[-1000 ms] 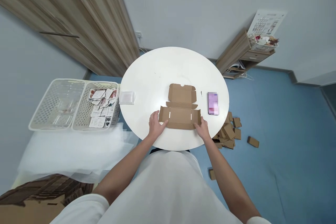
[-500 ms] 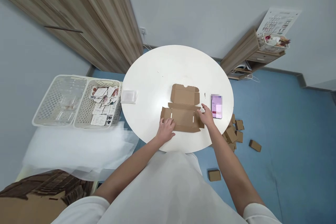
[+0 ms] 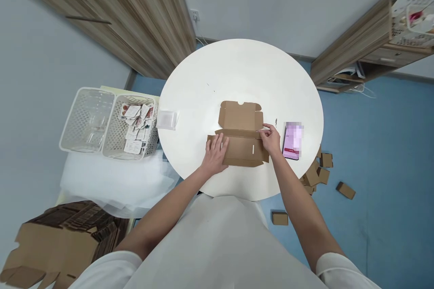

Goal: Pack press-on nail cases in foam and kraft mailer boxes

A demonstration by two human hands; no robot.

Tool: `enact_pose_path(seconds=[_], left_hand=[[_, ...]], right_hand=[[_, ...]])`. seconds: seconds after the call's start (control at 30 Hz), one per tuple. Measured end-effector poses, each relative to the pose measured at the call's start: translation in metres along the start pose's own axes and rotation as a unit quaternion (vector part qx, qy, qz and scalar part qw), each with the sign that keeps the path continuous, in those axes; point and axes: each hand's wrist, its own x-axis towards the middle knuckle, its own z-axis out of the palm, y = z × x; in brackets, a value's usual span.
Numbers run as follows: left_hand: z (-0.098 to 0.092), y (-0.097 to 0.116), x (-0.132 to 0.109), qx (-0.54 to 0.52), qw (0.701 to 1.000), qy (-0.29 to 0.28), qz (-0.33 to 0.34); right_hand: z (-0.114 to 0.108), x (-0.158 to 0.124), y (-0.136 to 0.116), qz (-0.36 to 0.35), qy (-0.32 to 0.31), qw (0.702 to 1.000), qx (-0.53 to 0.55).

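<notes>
An unfolded cardboard box blank (image 3: 240,116) lies on the round white table in front of me, its far panel flat and its narrow flaps partly raised. My left hand (image 3: 214,153) rests on the blank's near left part with fingers stretched out, covering the slot there. At the right side, my right hand (image 3: 270,139) has thumb and fingers closed on the edge of a flap by the middle fold. A white slot shows in the near panel beside it. Just right of that hand lies a phone (image 3: 292,141) with a lit pink screen.
A clear plastic packet (image 3: 167,120) sits at the left edge of the white table (image 3: 244,63). Left of it stand white baskets (image 3: 110,131), one with printed sachets. Flat cardboard blanks (image 3: 57,248) are stacked lower left. Several small folded boxes (image 3: 312,176) lie on the floor at right.
My left hand has spread flatter over the blank. My right hand has closed on the flap's edge near the fold. The camera view has shifted and tilted downward.
</notes>
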Motion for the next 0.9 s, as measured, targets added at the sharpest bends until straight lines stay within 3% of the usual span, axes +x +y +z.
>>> enact_pose_path(seconds=[0.13,0.4,0.57,0.7,0.9], left_hand=[[-0.007,-0.003,0.009,0.030,1.000,-0.006,-0.005],[-0.005,-0.013,0.018,0.052,0.997,-0.054,0.031],[0.004,-0.014,0.013,0.027,0.997,-0.071,0.025],[0.011,-0.014,0.005,-0.018,0.998,-0.056,0.009],[0.011,-0.014,-0.006,-0.009,1.000,0.000,-0.011]], right_hand=[[0.001,-0.011,-0.002,-0.015,-0.049,0.998,0.021],[0.011,-0.043,0.000,-0.055,-0.061,0.996,0.019],[0.019,-0.050,-0.002,0.009,0.027,1.000,0.002],[0.024,-0.041,-0.002,0.051,0.038,0.998,-0.015],[0.032,-0.044,0.000,0.016,0.001,1.000,0.023]])
